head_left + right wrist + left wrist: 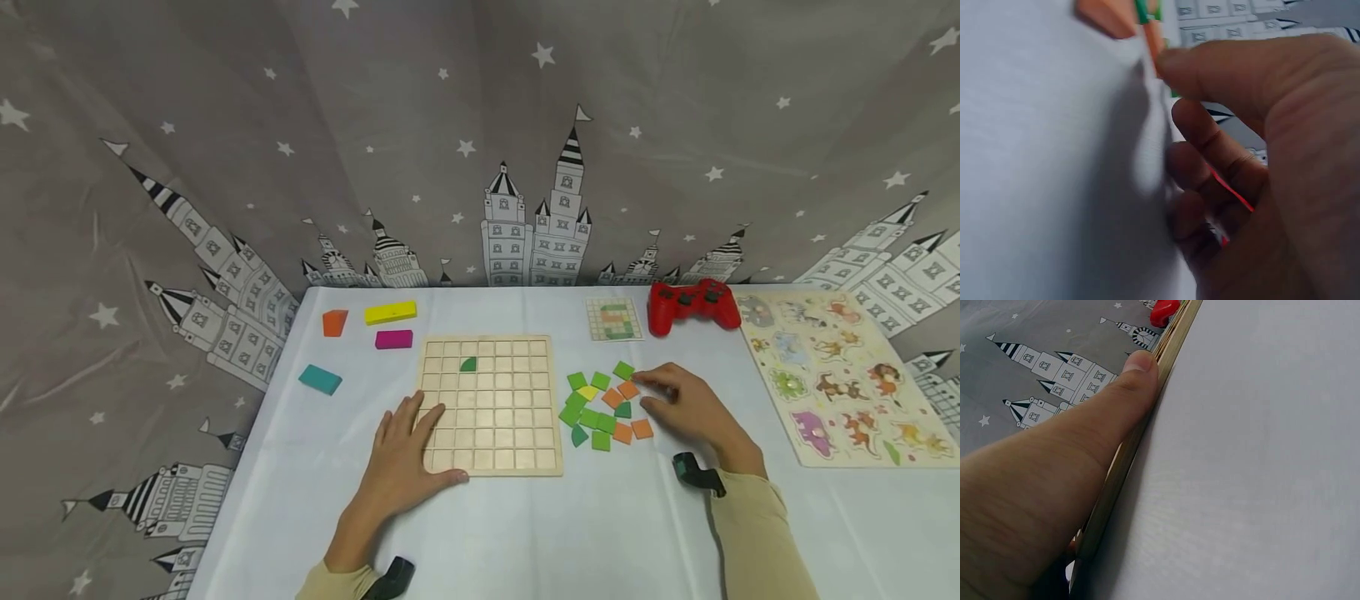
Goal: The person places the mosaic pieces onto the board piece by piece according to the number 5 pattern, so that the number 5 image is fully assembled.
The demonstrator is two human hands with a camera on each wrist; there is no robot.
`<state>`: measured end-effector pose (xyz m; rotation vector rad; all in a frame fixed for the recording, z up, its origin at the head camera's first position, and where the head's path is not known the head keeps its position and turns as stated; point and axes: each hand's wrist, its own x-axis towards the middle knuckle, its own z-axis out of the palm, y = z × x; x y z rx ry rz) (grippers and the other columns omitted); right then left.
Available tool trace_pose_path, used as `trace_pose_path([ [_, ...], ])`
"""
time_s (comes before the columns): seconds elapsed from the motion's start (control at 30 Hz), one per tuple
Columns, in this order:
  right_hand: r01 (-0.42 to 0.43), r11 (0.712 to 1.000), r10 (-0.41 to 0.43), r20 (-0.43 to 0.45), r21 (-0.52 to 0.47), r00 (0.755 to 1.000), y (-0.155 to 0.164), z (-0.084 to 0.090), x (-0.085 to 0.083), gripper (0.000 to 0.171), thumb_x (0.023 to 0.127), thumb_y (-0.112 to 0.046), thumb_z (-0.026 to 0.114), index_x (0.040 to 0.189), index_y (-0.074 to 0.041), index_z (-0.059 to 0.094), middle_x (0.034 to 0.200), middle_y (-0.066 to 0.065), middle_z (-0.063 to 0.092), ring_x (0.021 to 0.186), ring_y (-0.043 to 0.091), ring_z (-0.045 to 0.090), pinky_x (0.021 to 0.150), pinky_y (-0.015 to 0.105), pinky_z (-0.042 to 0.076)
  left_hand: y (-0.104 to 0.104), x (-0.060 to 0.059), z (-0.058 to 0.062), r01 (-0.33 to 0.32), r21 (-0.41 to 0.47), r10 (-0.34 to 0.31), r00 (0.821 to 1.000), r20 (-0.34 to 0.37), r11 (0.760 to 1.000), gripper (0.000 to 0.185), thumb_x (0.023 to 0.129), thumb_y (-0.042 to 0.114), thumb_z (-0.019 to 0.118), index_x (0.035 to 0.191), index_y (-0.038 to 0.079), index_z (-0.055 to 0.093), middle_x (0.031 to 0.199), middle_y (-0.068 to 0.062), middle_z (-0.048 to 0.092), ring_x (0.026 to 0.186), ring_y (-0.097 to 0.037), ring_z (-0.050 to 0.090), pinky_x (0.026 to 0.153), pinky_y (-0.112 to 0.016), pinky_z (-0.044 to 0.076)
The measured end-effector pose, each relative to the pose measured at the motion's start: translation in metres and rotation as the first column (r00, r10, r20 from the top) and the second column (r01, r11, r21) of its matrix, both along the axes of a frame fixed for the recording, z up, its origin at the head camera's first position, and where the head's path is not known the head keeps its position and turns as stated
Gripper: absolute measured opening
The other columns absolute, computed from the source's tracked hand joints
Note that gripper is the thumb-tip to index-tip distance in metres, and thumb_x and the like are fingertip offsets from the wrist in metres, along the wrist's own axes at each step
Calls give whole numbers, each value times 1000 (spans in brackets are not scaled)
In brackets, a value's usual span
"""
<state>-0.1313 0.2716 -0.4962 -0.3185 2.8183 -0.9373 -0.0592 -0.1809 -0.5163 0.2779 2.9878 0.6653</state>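
A wooden grid board (491, 408) lies flat, with one dark green quarter-round tile (468, 364) in its upper part. My left hand (401, 454) rests spread at the board's lower left corner, thumb (1138, 369) against its front edge. To the board's right lies a loose group of small tiles: green squares (601, 441), orange squares (642, 428), a yellow piece (588, 392) and dark green quarter-rounds (579, 436). My right hand (690, 408) is at the right side of this group, index finger and thumb apart, fingertips right by an orange tile (628, 389) and a green tile (623, 370).
A small pattern card (615, 319) lies behind the tiles, beside a red game controller (693, 307). At right is an animal puzzle board (847, 375). Orange (334, 322), yellow (391, 312), magenta (393, 339) and teal (320, 379) blocks lie at the left.
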Motion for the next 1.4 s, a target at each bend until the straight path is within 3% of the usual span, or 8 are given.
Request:
trace_pose_path([
  [0.13,9,1000,-9,49,11,999,-3,-1,1,33,94,-18,71,127,-12,71,126,14,62,117,33,55,105,59,49,0,0,0,-2,3,2,1000,20,1000,111,67,78,76,155,19,43,169,-15,21,157,-39,16,127,-61,12],
  [0.4,31,999,-33,78,19,996,-5,1,1,32,92,-21,75,124,-13,72,125,14,61,118,33,54,106,59,49,0,1,1,-11,5,11,1000,3,1000,110,67,77,77,154,18,45,169,-16,23,156,-40,18,126,-62,13],
  [0.8,28,999,-28,10,43,1000,-8,-4,1,32,92,-25,73,119,-8,72,118,13,62,113,31,55,106,58,49,2,-1,3,-12,15,11,1000,23,1000,109,67,76,77,154,18,45,169,-16,22,157,-40,17,127,-61,12],
  [1.07,46,995,-43,-30,90,999,-10,-3,-1,32,92,-26,70,117,-5,72,115,12,61,104,27,54,95,50,52,1,-2,3,-1,11,0,999,33,1000,110,67,77,76,155,18,44,170,-16,20,158,-40,15,128,-61,11],
  [1.27,58,998,-56,-80,17,995,-20,-1,1,29,94,-26,69,116,-6,70,115,9,60,96,21,51,81,36,48,1,-1,3,-5,2,5,999,35,1000,110,67,76,76,155,18,44,169,-16,21,157,-40,16,128,-62,11],
  [1.4,12,999,-16,-110,-33,994,-47,10,-1,28,94,-23,68,117,-7,70,116,8,59,101,23,52,89,42,52,1,0,4,-15,-4,15,999,43,1000,110,68,76,76,156,18,43,170,-16,20,158,-40,14,128,-62,10],
])
